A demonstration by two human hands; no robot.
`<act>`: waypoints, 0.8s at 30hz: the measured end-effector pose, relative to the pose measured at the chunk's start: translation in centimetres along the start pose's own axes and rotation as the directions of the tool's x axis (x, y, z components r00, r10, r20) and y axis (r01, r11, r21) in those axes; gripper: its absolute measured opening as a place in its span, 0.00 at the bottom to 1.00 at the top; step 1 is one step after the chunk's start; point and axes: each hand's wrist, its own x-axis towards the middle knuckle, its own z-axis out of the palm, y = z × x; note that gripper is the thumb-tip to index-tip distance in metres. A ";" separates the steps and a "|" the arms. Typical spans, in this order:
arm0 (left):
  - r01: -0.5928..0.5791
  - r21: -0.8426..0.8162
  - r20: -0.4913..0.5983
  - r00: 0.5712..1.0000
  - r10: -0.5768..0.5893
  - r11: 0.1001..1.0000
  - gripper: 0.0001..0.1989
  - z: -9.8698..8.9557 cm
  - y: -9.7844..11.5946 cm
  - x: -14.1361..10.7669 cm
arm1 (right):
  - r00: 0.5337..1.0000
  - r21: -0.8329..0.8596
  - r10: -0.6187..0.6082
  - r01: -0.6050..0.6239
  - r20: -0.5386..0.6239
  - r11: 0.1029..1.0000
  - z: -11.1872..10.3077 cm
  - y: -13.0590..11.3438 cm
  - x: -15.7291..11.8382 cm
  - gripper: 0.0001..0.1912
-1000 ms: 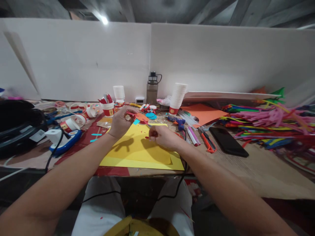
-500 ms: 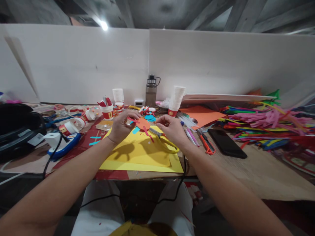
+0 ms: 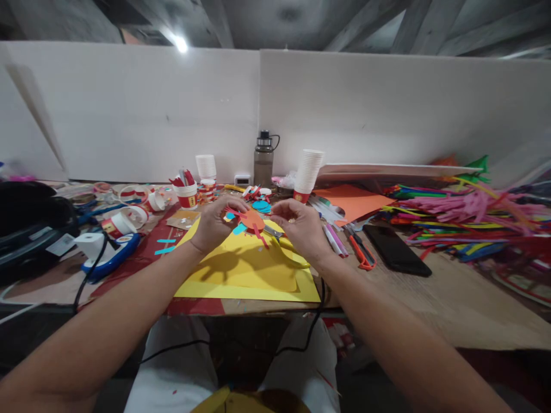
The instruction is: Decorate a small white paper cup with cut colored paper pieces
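My left hand [image 3: 221, 221] is closed on an orange paper disc [image 3: 252, 219], pinching it by its left side above the yellow paper. Red paper strips [image 3: 259, 234] stick out from the disc. Just right of the disc, my right hand [image 3: 297, 223] has its thumb and fingers drawn together; what is between them, if anything, is too small to make out. Scissors with yellow handles [image 3: 296, 258] lie on the yellow paper [image 3: 245, 275] below my right hand, partly hidden by it. A blue paper strip [image 3: 239, 229] shows beneath the disc.
Blue paper discs [image 3: 261, 206] lie beyond my hands. Stacked paper cups [image 3: 309, 172] and a bottle [image 3: 263, 160] stand at the back. Markers [image 3: 334, 240], a utility knife [image 3: 360, 249], a phone [image 3: 396, 250] and pipe cleaners [image 3: 465, 209] lie right; a tape-like blue ring [image 3: 109, 264] lies left.
The orange disc has tilted and shifted slightly right in my left hand. My right hand has moved very little, staying close to the disc. Everything else stays in place.
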 end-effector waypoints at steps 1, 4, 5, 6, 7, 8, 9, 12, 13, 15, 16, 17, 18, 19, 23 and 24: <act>0.009 -0.011 0.007 1.000 -0.009 1.000 0.09 0.0 0.0 0.0 | 1.000 0.004 -0.003 0.003 -0.008 1.000 0.0 0.0 0.0 0.05; 0.032 -0.037 0.019 0.999 -0.031 0.999 0.09 0.2 0.0 -0.1 | 0.999 -0.016 -0.039 0.039 -0.010 0.999 0.0 0.0 -0.1 0.05; 0.041 -0.046 0.021 0.999 -0.040 0.998 0.10 0.2 0.0 -0.2 | 0.998 -0.036 -0.063 0.062 -0.006 0.997 0.0 0.1 -0.1 0.05; 0.051 -0.056 0.022 0.999 -0.050 0.997 0.10 0.2 0.0 -0.2 | 0.996 -0.057 -0.091 0.091 0.000 0.994 0.1 0.1 -0.1 0.04; 0.060 -0.067 0.023 0.998 -0.059 0.996 0.10 0.3 -0.1 -0.2 | 0.993 -0.074 -0.117 0.118 0.007 0.990 0.1 0.1 -0.1 0.04; 0.069 -0.077 0.024 0.997 -0.067 0.995 0.10 0.3 -0.1 -0.2 | 0.990 -0.086 -0.141 0.141 0.015 0.986 0.1 0.1 -0.2 0.04; 0.075 -0.086 0.023 0.997 -0.073 0.993 0.09 0.3 -0.1 -0.2 | 0.987 -0.091 -0.160 0.161 0.022 0.983 0.1 0.1 -0.2 0.04; 0.092 -0.110 0.017 0.996 -0.091 0.990 0.09 0.4 -0.1 -0.2 | 0.980 -0.107 -0.198 0.200 0.033 0.974 0.2 0.1 -0.3 0.05; 0.103 -0.115 0.017 0.995 -0.101 0.988 0.09 0.4 0.0 -0.2 | 0.977 -0.119 -0.210 0.212 0.034 0.970 0.3 0.1 -0.4 0.05; 0.130 -0.120 0.018 0.992 -0.129 0.984 0.08 0.4 0.1 -0.1 | 0.972 -0.148 -0.233 0.236 0.037 0.960 0.3 0.1 -0.4 0.05; 0.143 -0.122 0.019 0.990 -0.142 0.982 0.07 0.4 0.2 -0.1 | 0.968 -0.160 -0.246 0.249 0.042 0.955 0.4 0.1 -0.4 0.05; 0.154 -0.123 0.018 0.988 -0.153 0.980 0.07 0.4 0.2 -0.1 | 0.964 -0.168 -0.261 0.265 0.048 0.949 0.4 0.0 -0.5 0.05; 0.163 -0.125 0.015 0.987 -0.162 0.979 0.07 0.4 0.2 -0.1 | 0.958 -0.175 -0.279 0.285 0.057 0.942 0.4 0.0 -0.5 0.05; 0.169 -0.126 0.012 0.986 -0.169 0.978 0.07 0.4 0.2 -0.1 | 0.951 -0.184 -0.302 0.309 0.066 0.933 0.4 0.0 -0.5 0.06; 0.172 -0.117 0.011 0.985 -0.172 0.978 0.09 0.4 -0.1 -0.2 | 0.917 -0.211 -0.388 0.400 0.098 0.892 0.3 0.0 -0.4 0.09; 0.172 -0.113 0.013 0.985 -0.171 0.979 0.09 0.4 -0.2 -0.2 | 0.909 -0.212 -0.401 0.416 0.109 0.884 0.3 0.1 -0.4 0.10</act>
